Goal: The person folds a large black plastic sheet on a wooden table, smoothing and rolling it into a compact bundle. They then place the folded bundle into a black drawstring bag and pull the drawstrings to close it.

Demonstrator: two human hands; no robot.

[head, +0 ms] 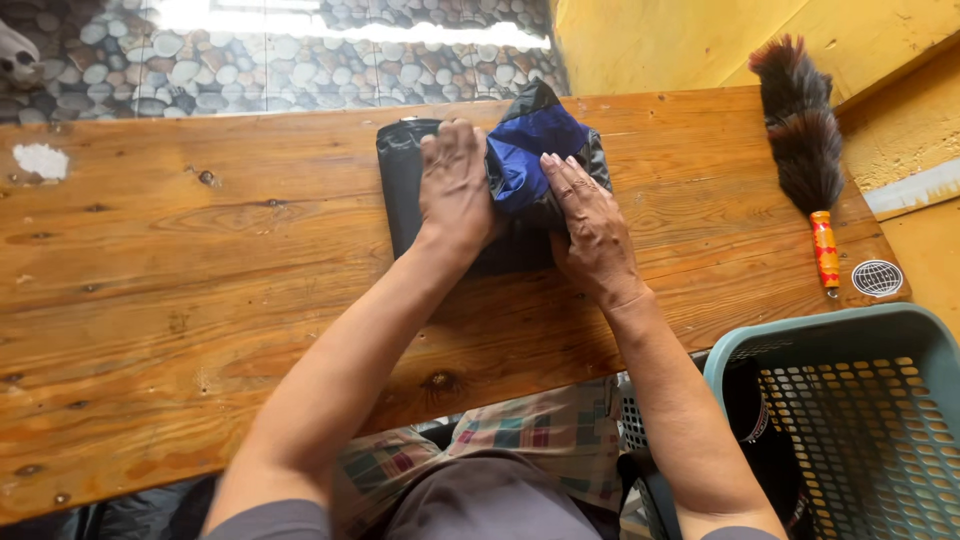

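One folded black-and-blue garment of thin, shiny fabric (520, 165) lies near the far edge of one long wooden plank table w/ knots and orange-brown grain (200, 300), approx. mid-length. Black part is flat, roughly rectangular; blue part is crumpled, bunched on top at the right.

Two hands, both on the garment. Left hand (455, 185) lies palm-down on the black part, fingers straight and close together, pressing flat. Right hand (590, 225) rests on the right side, fingers extended and slightly spread, tips against the blue folds; no pinch seen.

One feather duster w/ dark brown-grey fluffy plume and orange-red patterned handle (805, 140) lies on the table's right end, well apart from the garment. One round white sticker w/ a grid globe (877, 278) sits just beside the handle's tip.

One teal plastic laundry basket w/ perforated lattice walls (850, 400) stands at lower right, below table level. Pebble-patterned floor (250, 60) beyond the table; yellow wall (650, 40) top right.
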